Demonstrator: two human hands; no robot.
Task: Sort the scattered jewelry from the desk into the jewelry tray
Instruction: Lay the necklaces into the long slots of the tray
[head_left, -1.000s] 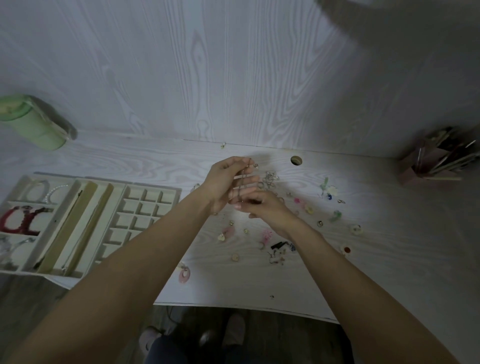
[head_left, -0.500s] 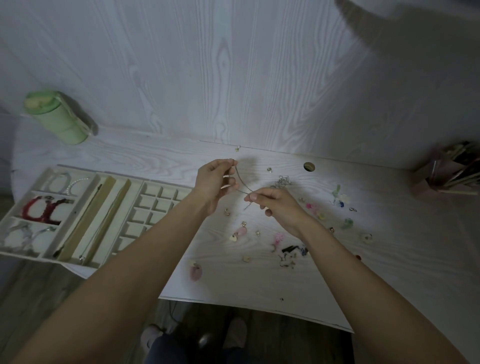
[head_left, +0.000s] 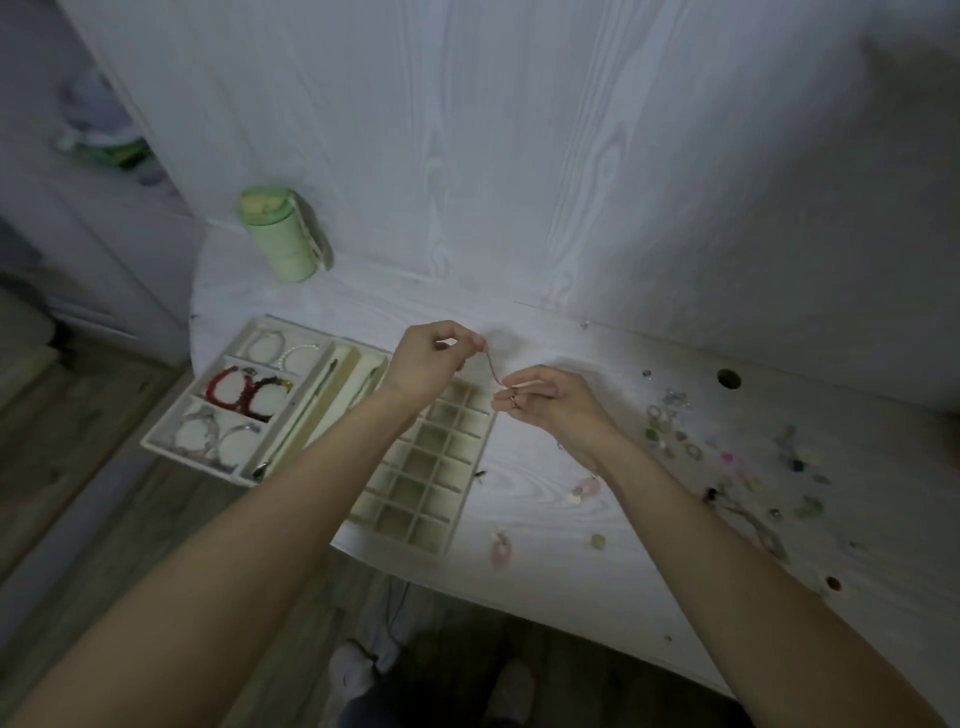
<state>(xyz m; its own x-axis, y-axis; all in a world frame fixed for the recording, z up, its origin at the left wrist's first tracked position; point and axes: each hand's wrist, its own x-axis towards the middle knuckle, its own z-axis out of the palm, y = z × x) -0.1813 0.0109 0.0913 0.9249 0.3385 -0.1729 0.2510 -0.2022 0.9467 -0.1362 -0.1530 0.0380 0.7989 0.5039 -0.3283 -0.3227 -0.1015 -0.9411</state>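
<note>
A thin silvery chain (head_left: 492, 370) sags in a short curve at the middle of the frame, held above the upper right corner of the cream compartmented jewelry tray (head_left: 470, 470). The left hand (head_left: 428, 358) pinches its upper end between thumb and fingertip; the right hand (head_left: 553, 397) pinches the lower end with curled fingers. The tray lies left of centre on the pale wood-grain table (head_left: 545, 566), red beaded bracelets (head_left: 244, 391) in its left section. Small scattered jewelry pieces (head_left: 737, 467) lie at the right. A green lidded bottle (head_left: 278, 235) stands at upper left.
</note>
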